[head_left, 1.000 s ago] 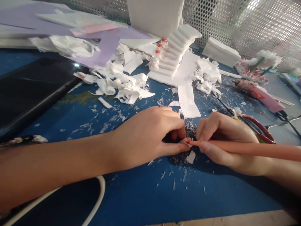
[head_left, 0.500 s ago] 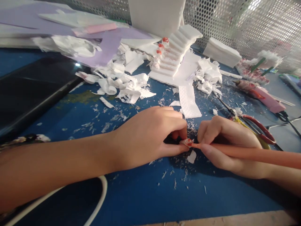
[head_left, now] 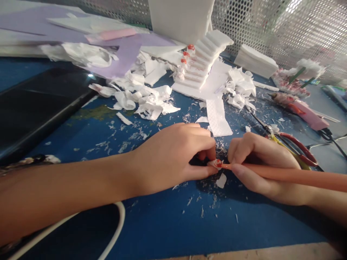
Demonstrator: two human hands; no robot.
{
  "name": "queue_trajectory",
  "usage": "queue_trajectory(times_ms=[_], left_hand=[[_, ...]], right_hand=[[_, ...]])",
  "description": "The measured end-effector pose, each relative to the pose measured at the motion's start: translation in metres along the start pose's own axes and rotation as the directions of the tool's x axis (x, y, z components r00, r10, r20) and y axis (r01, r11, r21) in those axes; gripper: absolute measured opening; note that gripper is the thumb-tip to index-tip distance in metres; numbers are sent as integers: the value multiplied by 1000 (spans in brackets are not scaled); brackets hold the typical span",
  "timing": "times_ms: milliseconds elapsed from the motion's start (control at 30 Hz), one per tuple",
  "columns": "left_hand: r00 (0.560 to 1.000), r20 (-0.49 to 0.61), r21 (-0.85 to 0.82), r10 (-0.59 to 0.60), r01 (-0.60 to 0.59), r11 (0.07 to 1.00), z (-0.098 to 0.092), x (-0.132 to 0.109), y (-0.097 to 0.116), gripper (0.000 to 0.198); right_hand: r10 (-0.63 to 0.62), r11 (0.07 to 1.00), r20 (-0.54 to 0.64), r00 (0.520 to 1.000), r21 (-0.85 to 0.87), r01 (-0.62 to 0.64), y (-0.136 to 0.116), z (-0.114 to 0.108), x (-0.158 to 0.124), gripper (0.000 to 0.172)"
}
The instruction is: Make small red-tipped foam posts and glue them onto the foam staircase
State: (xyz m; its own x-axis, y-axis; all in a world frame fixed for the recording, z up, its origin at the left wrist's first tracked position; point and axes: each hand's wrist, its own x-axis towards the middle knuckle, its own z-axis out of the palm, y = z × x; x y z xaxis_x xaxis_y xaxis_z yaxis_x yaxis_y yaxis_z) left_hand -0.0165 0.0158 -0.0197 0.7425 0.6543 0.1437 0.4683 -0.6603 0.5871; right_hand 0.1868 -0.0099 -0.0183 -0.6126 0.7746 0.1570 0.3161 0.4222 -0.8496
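Note:
My left hand is closed, pinching a small white piece marked with red between thumb and fingertips. My right hand grips a long orange tool, thick at the back and thin at the front, like a brush or pen. Its narrow tip meets the red end of the white piece. Below that point a white paper scrap lies on the blue table. Just beyond my fingers is a white textured strip.
Behind are a stepped stack of white pads with small red bits, and shredded white scraps. A dark phone-like slab lies left. At right are red-handled scissors and a pink corded tool. A white cable curves in front.
Both hands keep the same hold, with the orange tip still at the white piece. Only a slight shift of the whole view shows.

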Motion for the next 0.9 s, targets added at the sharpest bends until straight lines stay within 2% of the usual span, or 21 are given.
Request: queue_trajectory(times_ms=[300,900], left_hand=[[1000,16,3,7,-7,1000,0,0,0,11],[1000,25,3,5,-5,1000,-1,0,2,11]], right_hand=[[-9,996,-37,999,87,12,4,-1,-3,15],[6,997,-21,1000,81,-4,2,-2,-4,16]])
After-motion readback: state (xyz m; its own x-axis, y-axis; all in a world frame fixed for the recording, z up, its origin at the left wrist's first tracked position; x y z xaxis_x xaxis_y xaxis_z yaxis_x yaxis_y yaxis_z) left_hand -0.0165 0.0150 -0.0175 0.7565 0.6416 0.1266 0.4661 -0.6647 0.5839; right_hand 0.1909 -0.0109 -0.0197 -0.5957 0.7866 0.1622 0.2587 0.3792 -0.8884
